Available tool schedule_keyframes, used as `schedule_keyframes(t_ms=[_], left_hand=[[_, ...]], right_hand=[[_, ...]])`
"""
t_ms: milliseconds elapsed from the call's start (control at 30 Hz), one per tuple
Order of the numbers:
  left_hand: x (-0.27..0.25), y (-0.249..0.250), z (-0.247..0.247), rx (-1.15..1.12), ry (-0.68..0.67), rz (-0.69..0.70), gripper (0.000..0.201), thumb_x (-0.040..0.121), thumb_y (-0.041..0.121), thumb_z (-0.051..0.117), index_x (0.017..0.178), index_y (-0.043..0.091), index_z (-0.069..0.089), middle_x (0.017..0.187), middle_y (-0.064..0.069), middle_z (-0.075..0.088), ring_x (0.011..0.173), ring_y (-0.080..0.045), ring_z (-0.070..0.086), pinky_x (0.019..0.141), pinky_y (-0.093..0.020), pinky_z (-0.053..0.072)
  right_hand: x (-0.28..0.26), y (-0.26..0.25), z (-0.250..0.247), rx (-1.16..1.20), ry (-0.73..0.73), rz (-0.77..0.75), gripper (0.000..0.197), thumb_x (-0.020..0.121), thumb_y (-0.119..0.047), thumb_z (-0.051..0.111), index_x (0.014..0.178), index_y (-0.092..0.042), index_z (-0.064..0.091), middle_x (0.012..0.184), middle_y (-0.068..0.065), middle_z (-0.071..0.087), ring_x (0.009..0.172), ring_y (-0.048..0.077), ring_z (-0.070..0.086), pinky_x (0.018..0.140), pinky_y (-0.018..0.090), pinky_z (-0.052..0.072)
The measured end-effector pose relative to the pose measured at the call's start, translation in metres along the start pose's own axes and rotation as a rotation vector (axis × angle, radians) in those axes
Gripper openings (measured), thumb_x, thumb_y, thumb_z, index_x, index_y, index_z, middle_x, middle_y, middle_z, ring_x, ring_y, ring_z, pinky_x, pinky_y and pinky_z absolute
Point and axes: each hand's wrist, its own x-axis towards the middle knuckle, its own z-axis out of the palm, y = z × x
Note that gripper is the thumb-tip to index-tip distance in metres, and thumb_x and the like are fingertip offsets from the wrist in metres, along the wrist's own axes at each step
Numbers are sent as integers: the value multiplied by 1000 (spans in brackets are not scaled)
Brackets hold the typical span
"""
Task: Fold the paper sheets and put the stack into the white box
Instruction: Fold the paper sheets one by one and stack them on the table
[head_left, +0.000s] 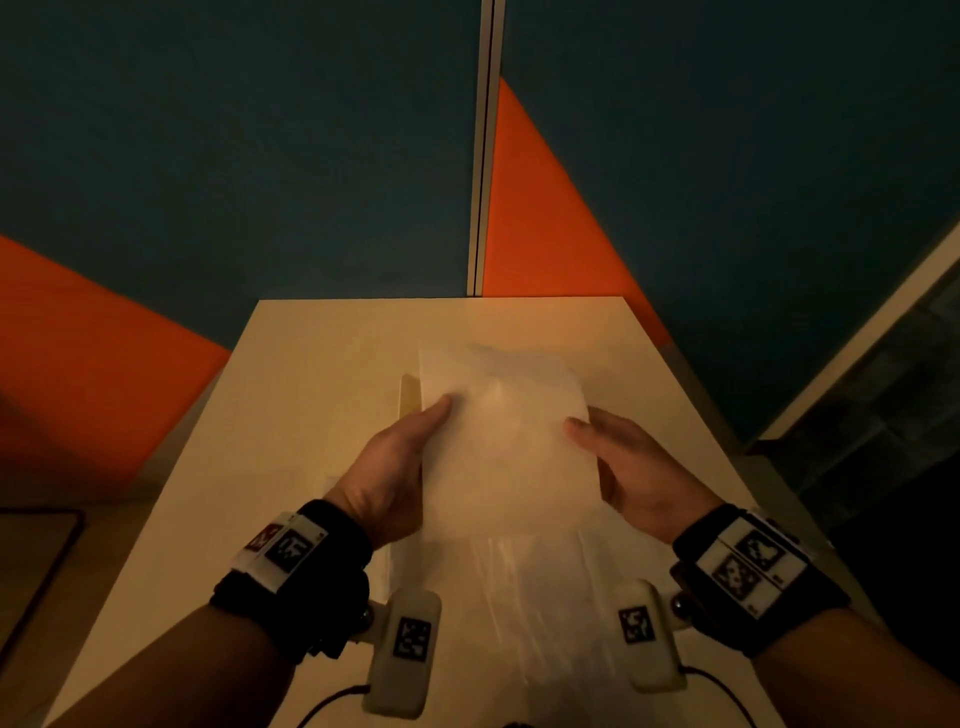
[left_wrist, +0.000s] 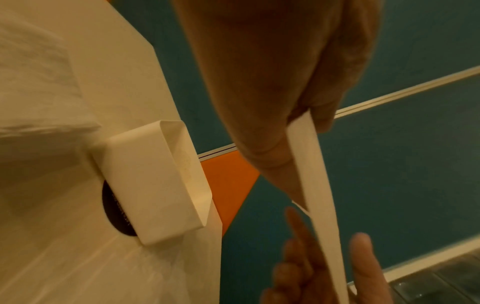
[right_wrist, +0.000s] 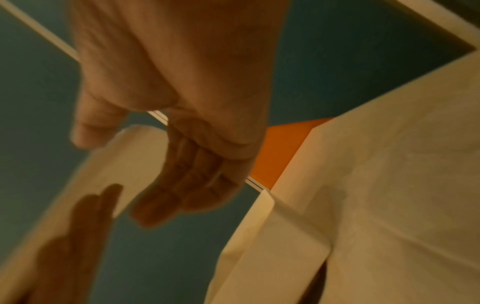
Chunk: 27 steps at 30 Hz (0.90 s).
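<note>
Above the table I hold a white folded paper stack (head_left: 506, 447) between both hands. My left hand (head_left: 415, 447) grips its left edge, thumb on top. My right hand (head_left: 608, 457) pinches the right edge, thumb on top and fingers underneath. The left wrist view shows the paper stack (left_wrist: 311, 174) edge-on, pinched in my left hand (left_wrist: 301, 115). In the right wrist view my right hand (right_wrist: 124, 164) has its thumb on the paper stack (right_wrist: 135, 156). The open white box (left_wrist: 155, 174) lies on the table beyond the paper; only a sliver of the box (head_left: 408, 395) shows in the head view.
The cream table (head_left: 311, 415) stands against blue and orange wall panels (head_left: 260, 156). A blurred pale sheet (head_left: 519, 597) lies on the table below my hands. A dark oval thing (left_wrist: 114, 207) lies partly under the box. Crumpled white material (left_wrist: 39, 82) lies beside it.
</note>
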Motion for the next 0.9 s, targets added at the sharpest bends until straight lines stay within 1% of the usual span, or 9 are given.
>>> schedule_keyframes(t_ms=[133,200,300,400,500,633,733,800,900], left_hand=[[1,-3,-1,166,-2,71,47,86,36,55,122,7,57,118,-19,63,105,-32,61,91,-44,50],[2,-2,-5,238,-8,105,40,85,30,61,119,8,61,118,-18,63,105,-31,60,91,-44,50],[3,2,-13,297,3,127,23,80,17,62,101,15,72,108,-12,69,99,-28,64,85,-39,55],[-1,10,-23,356,-97,98,29,73,2,68,98,15,75,106,-9,71,97,-25,66,82,-32,56],[-7,22,-28,378,-257,-2,38,68,13,65,106,11,72,115,-10,67,104,-27,64,85,-29,54],[-10,26,-21,456,-348,-64,39,73,22,59,109,17,70,118,-6,65,109,-24,60,93,-32,50],[-6,20,-7,498,-360,-75,34,79,8,53,104,20,73,113,-1,68,106,-17,63,89,-24,50],[-3,14,-2,512,-347,-60,35,77,3,54,100,20,74,111,-1,69,104,-17,64,91,-26,50],[-1,8,-4,528,-251,-19,31,73,0,61,97,15,75,109,-7,70,100,-21,65,88,-30,53]], right_hand=[[5,1,-3,16,27,-117,29,87,2,52,108,-12,66,99,7,72,88,18,68,78,33,56],[5,1,-7,29,29,-113,29,86,3,51,106,-11,67,99,7,72,89,19,68,80,35,55],[4,0,-11,25,26,-91,28,83,2,54,104,-12,68,101,9,71,93,23,67,85,41,53],[4,-2,-15,-11,49,-89,24,83,3,56,96,-13,69,94,7,72,88,24,67,79,38,55],[4,-8,-20,-96,32,-78,27,86,5,51,70,-13,64,73,-3,68,74,20,62,64,34,51],[7,-17,-14,-242,-86,-60,46,87,6,46,55,-21,64,69,2,61,65,19,56,54,28,42],[9,-19,1,-302,-209,-75,49,85,10,46,55,-22,67,70,6,56,67,24,47,55,26,39],[11,-17,8,-312,-271,-89,45,85,11,48,61,-21,69,71,7,59,69,25,49,58,26,42],[14,-11,8,-249,-212,-90,27,88,4,51,84,-17,68,84,16,60,72,26,50,61,29,43]])
